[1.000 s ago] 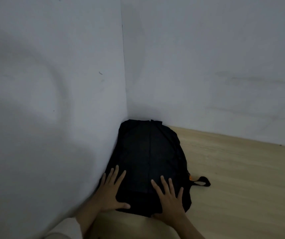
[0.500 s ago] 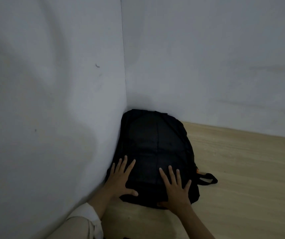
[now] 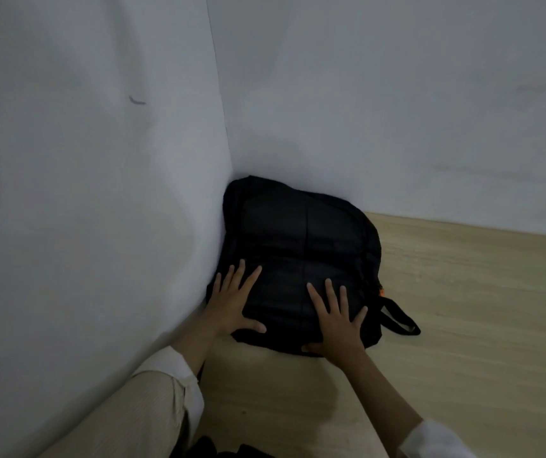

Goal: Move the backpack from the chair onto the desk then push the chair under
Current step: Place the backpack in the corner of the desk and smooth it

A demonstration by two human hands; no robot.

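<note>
Black backpack lying flat on the light wood counter, tucked into the far left corner where two white walls meet. Left side and far end of the bag touching the walls. Black carry loop sticking out at its near right corner, flat on the counter, with a small orange tab just beside it at the bag's right edge.

Left hand flat on the near left part of the backpack, fingers spread and pointing away, thumb out to the right along the near edge. Right hand flat on the near right part, fingers likewise spread, thumb curled over the near edge. Both palms down, gripping nothing, just pressed on the fabric. Hands well apart, with a strip of the bag between them.

Cream ribbed sleeve on the left arm pushed up from the wrist; white cuff at the lower right. Something dark at the bottom edge, too cropped to tell.
</note>
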